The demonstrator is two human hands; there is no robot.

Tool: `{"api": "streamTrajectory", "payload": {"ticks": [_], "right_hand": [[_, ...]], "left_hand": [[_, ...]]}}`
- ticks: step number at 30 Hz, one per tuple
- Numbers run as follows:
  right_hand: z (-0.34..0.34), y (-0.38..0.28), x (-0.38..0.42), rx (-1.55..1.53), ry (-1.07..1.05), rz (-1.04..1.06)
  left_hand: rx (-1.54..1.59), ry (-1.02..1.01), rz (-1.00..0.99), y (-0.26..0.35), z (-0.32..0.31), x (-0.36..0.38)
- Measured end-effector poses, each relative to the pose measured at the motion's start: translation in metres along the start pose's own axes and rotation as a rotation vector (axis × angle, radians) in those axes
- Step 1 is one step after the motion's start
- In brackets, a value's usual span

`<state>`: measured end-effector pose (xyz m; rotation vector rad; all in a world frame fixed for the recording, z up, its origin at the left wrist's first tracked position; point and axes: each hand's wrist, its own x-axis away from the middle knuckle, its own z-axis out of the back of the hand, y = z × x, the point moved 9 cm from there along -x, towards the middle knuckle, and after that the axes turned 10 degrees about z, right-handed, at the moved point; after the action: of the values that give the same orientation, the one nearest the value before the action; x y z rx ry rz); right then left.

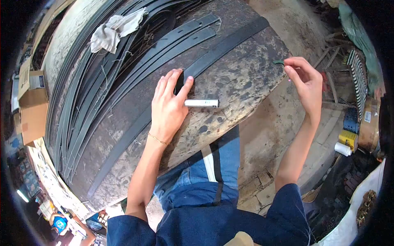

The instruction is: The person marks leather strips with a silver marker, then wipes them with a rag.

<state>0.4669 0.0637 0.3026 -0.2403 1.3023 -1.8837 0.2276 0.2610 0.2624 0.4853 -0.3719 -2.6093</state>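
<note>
A long dark leather strap (pixel 225 49) runs diagonally over the worn tabletop (pixel 246 88). Across its middle lies my left hand (pixel 167 100), thumb and fingers pressing on it. A white marker-like tube with a black end (pixel 203 103) juts out from beneath that hand, by the thumb; its other end is hidden. Off the table's right edge, my right hand (pixel 305 80) is raised, thumb and fingertips pinched together. From the pinch sticks a small thin green piece (pixel 278 62), whose kind I cannot make out.
Many dark stitched straps (pixel 82 94) lie bundled along the table's far left, with a white rag (pixel 117 30) on top. A cardboard box (pixel 33 106) stands left. At right are a yellow box (pixel 348 140), a white spool (pixel 343 149) and another carton (pixel 369 123). A person (pixel 61 223) appears lower left.
</note>
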Motion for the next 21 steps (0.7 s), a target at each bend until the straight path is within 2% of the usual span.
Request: {"api": "streamTrajectory", "payload": {"ticks": [2,3,4,5,7,9,11,12,13,14,16,17,18,19,20,21], "right_hand": [[-0.01,-0.005,0.015,-0.028,0.052,-0.032],[-0.014,-0.008,0.022,-0.053,0.112,-0.063],[-0.033,-0.016,0.03,-0.166,0.012,-0.076],[-0.054,-0.023,0.041,-0.279,-0.087,-0.098],[-0.099,-0.044,0.058,-0.335,-0.304,-0.008],[-0.145,-0.061,0.079,-0.617,-0.431,-0.1],[-0.157,-0.087,0.08,-0.517,-0.481,0.111],[-0.162,-0.091,0.083,-0.467,-0.405,0.169],[-0.164,-0.089,0.084,-0.56,-0.384,0.108],[-0.163,-0.088,0.084,-0.539,-0.395,0.1],[-0.16,-0.083,0.08,-0.516,-0.417,0.079],[-0.158,-0.092,0.075,-0.507,-0.429,0.243],[-0.155,-0.103,0.073,-0.496,-0.442,0.403],[-0.153,-0.106,0.068,-0.503,-0.416,0.371],[-0.15,-0.109,0.061,-0.508,-0.394,0.34],[-0.116,-0.092,0.06,-0.545,-0.042,0.369]], "left_hand": [[-0.004,0.003,0.004,0.001,0.006,0.002],[0.018,0.074,0.044,0.001,0.02,0.004],[0.042,0.145,0.082,0.002,0.035,0.007],[0.103,0.122,0.205,0.0,0.042,0.012],[0.083,0.029,0.302,0.019,0.054,0.026],[0.096,-0.038,0.242,0.047,0.053,0.035],[0.187,-0.16,0.292,0.049,0.038,0.046],[0.216,-0.227,0.325,0.048,0.036,0.051],[0.247,-0.289,0.354,0.046,0.033,0.055],[0.254,-0.287,0.365,0.042,0.034,0.059],[0.388,-0.434,0.331,0.042,0.024,0.07],[0.398,-0.435,0.34,0.038,0.026,0.068],[0.429,-0.551,0.314,0.041,0.022,0.067],[0.468,-0.669,0.292,0.045,0.018,0.069],[0.524,-0.627,0.279,0.044,0.021,0.065],[0.545,-0.624,0.298,0.033,0.024,0.056]]}}
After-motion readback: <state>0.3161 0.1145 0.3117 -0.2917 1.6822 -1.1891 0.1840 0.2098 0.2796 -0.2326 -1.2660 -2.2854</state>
